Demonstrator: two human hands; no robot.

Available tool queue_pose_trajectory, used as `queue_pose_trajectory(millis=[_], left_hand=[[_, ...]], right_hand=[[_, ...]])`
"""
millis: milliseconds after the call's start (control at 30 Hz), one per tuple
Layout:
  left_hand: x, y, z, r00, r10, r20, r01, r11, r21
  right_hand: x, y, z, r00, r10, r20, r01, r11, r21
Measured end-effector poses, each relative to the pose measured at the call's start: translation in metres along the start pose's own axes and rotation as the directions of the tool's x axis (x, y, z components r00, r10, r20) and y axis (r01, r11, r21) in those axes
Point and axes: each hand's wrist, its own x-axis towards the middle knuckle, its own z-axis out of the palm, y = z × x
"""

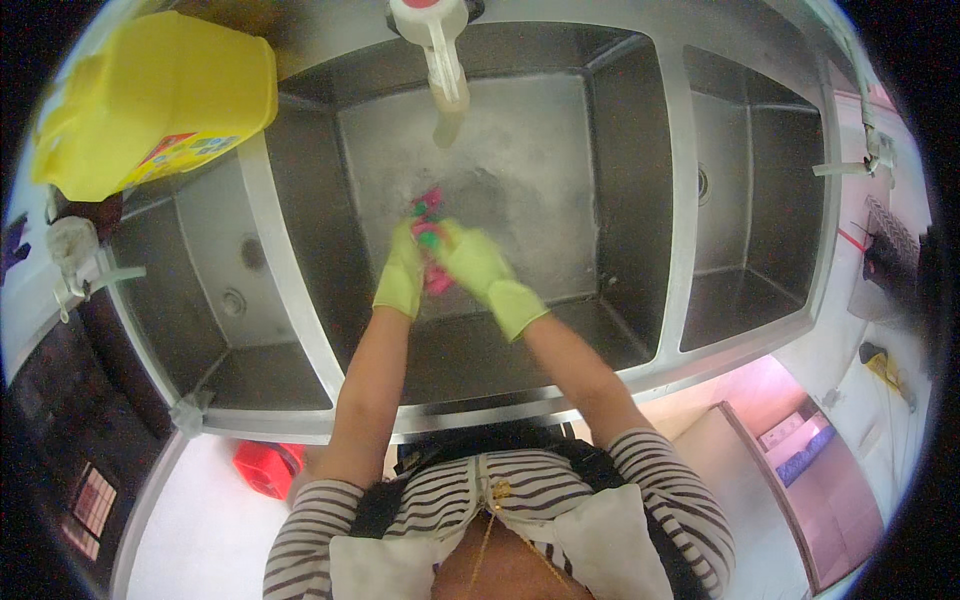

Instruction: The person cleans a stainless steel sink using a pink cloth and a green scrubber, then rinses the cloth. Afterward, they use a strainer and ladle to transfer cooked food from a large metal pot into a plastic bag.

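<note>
My left hand (403, 271), in a yellow-green rubber glove, grips a pink and green cloth-like piece (439, 280). On its other side my right hand (480, 262), gloved the same way, closes on the piece too and is blurred by motion. Parts of the bright material stick out above and below the gloves; its exact kind is too blurred to tell. Both hands are held over the middle basin (540, 150) of a stainless-steel sink. A pale tap spout (445, 71) hangs over the basin beyond my hands.
A large yellow plastic jerrycan (195, 97) stands at the far left rim. Smaller basins flank the middle one, a left basin (225, 262) and a right basin (724, 232). Taps (75, 255) (874, 161) sit at both ends. A red container (266, 469) stands below the front edge.
</note>
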Motion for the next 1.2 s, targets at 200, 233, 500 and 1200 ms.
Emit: queue_pose_trajectory(millis=[200, 233, 500, 1200], left_hand=[[0.004, -0.017, -0.008, 0.544, 0.839, -0.016, -0.229, 0.167, 0.959], [0.011, -0.033, -0.015, 0.397, 0.873, 0.284, -0.029, -0.298, 0.954], [0.015, -0.076, -0.007, 0.786, 0.395, 0.476, -0.216, -0.546, 0.810], [-0.065, 0.032, 0.095, 0.961, 0.102, 0.258, -0.266, 0.605, 0.750]], right_hand=[[0.043, 0.145, -0.006, 0.922, -0.057, -0.383, -0.086, 0.935, -0.344], [0.042, 0.143, 0.005, 0.878, 0.019, -0.479, -0.208, 0.916, -0.344], [0.012, 0.153, 0.010, 0.970, -0.022, -0.242, -0.116, 0.834, -0.540], [-0.011, 0.028, -0.006, 0.787, -0.341, 0.514, -0.472, 0.203, 0.858]])
